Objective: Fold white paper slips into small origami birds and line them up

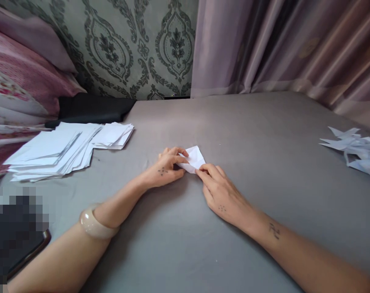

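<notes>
A small folded piece of white paper (196, 157) lies on the grey cloth surface (185, 244) between my two hands. My left hand (169, 167) grips its left side, with fingers over the top and the thumb near the lower edge. At the lower right corner, the fingertips of my right hand (218, 187) pinch the paper's edge. Creases show across the sheet, and its left part is hidden under my left fingers. A pale bangle (98, 224) circles my left wrist.
Stacked white paper sheets (56, 150) lie at the left, with smaller sheets (113, 134) beside them. A black cloth-like item (93, 108) sits behind. Pointed folded paper pieces (356, 148) are piled at the far right. Purple curtains (227, 49) hang at the back.
</notes>
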### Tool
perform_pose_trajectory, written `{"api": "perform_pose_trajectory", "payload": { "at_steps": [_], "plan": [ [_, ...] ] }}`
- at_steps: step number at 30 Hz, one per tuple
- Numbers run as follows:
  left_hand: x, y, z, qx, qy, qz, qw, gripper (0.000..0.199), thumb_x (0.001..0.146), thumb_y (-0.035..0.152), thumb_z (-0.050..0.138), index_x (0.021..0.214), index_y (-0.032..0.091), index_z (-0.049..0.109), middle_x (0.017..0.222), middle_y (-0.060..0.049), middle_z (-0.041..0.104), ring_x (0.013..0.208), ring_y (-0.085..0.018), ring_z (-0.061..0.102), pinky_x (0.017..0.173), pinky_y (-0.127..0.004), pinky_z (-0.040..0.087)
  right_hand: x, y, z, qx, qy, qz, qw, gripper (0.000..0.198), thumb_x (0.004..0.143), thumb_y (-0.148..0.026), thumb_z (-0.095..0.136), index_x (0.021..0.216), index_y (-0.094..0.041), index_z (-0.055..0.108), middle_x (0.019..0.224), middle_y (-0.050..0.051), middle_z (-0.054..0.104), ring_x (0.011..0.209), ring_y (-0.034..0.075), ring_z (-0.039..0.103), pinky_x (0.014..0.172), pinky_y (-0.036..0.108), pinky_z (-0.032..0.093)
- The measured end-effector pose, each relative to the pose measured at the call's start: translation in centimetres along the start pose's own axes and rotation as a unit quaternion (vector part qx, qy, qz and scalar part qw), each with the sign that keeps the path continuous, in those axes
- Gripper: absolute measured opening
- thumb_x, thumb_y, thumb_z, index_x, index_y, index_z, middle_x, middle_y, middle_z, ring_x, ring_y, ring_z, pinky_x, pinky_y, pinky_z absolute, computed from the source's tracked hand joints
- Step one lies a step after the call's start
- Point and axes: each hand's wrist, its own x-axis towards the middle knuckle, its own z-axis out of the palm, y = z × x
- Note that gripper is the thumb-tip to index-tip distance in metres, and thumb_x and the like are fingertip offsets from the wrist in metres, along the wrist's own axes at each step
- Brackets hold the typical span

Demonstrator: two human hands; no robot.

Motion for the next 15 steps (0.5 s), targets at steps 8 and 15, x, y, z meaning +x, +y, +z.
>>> {"api": "perform_pose_trajectory", "payload": {
  "at_steps": [8,15],
  "plan": [
    [-0.3,0.6,1.5,0.208,0.241,0.082,0.945,0.05,0.086,0.035,0.06,0.13,0.017,0.044,0.136,-0.019,0.039,0.124,-0.032,0.035,0.099,-0.049,0.031,0.0,-0.1,0.0,0.003,0.004,0.002,1.0,0.046,0.083,0.0,0.036,0.121,-0.015,0.058,0.111,0.011,0.055,0.1,0.024,0.05,0.091,0.041,0.048],
    [-0.4,0.4,1.8,0.162,0.116,0.165,0.966,0.021,0.096,0.021,0.041,0.094,0.016,0.061,0.096,-0.008,0.065,0.088,-0.019,0.056,0.077,-0.033,0.044,0.1,-0.1,-0.2,-0.001,0.008,-0.002,1.0,0.041,0.082,0.0,0.038,0.112,-0.015,0.063,0.11,0.012,0.057,0.099,0.024,0.052,0.089,0.042,0.049]
  ]
}}
